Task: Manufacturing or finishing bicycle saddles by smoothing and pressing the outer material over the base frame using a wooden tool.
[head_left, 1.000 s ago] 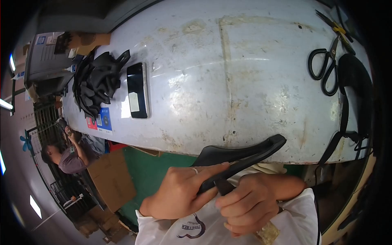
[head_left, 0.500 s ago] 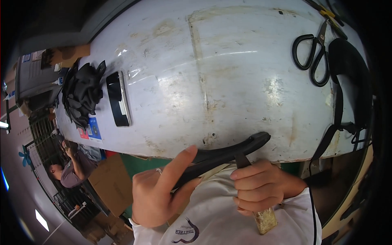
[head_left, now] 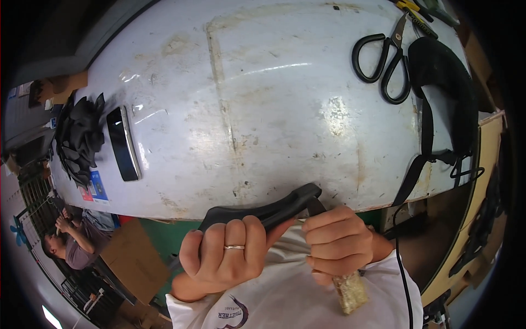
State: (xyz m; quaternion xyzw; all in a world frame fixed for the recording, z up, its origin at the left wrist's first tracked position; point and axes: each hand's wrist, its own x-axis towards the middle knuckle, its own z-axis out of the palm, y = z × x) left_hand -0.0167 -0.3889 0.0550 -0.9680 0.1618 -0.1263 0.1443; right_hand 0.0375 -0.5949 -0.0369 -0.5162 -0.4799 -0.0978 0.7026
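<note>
1. Head view: the left hand (head_left: 227, 249) grips a black part (head_left: 257, 213), its curled fingers covering much of the part's left half.
2. The right hand (head_left: 339, 241) is closed in a fist round a tool (head_left: 350, 295), hiding its middle; a dark blade and pale, rough handle end show.
3. The blade reaches the part near its right end; its tip is hard to make out.
4. The part overlaps the near edge of the bench (head_left: 274, 120); whether it rests there, I cannot tell.
5. Left, a phone (head_left: 124, 143) lies near black pieces (head_left: 81, 137), too heaped to count.
6. Right, beyond the scissors (head_left: 395, 71), yellow handles (head_left: 413, 8) are cut off by the dark rim.
</note>
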